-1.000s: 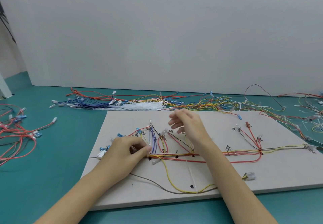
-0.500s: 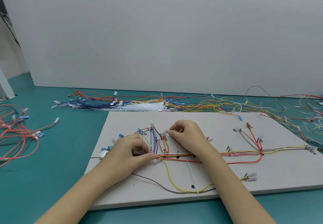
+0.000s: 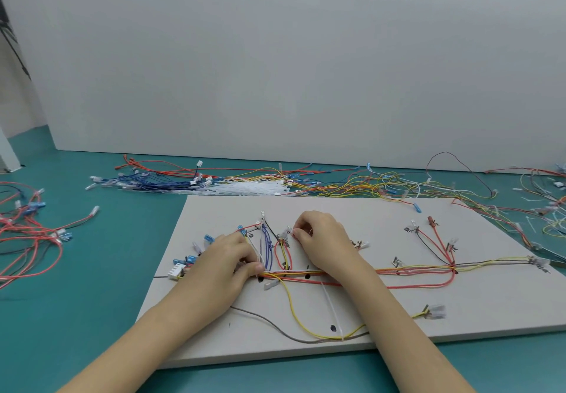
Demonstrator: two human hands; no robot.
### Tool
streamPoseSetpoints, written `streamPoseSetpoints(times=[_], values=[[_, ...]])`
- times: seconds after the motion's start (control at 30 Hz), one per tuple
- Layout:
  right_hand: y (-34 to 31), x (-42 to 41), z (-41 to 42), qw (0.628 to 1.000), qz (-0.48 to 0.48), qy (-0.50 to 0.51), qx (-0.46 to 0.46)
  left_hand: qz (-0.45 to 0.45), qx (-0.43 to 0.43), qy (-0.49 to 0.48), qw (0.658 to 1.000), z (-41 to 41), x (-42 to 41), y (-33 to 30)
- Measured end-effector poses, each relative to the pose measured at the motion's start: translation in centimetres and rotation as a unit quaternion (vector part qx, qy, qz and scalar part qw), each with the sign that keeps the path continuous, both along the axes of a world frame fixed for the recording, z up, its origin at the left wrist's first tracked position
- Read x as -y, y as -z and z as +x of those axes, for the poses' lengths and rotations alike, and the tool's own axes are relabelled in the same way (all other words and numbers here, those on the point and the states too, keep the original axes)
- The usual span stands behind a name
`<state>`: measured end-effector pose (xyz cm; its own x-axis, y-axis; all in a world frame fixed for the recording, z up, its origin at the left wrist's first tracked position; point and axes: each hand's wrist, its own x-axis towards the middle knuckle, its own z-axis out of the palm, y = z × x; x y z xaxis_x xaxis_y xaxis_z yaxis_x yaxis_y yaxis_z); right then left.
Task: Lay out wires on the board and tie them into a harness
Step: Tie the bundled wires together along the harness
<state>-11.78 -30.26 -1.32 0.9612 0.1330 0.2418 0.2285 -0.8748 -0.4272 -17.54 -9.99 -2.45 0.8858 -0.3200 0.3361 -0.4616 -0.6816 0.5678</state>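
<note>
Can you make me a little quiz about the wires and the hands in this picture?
1. True or false: the right hand pinches a small connector on the board.
2. What colour is the table? A red, B teal, C black.
3. Fill in: the left hand presses on the wire ___ that runs across the board.

Key: 1 true; 2 B; 3 bundle.
</note>
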Motion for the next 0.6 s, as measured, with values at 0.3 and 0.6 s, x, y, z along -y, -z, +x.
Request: streamPoseSetpoints(times=[0.3, 0.6], values=[[0.3, 0.1, 0.0, 0.999, 0.041, 0.008, -0.016, -0.024, -0.006, -0.025, 0.999, -0.6, -0.3, -0.1], [0.5, 0.1, 0.3, 0.997, 0.074, 0.001, -0.017, -0.026, 0.048, -0.233, 0.971, 8.2, -7.5, -3.8]])
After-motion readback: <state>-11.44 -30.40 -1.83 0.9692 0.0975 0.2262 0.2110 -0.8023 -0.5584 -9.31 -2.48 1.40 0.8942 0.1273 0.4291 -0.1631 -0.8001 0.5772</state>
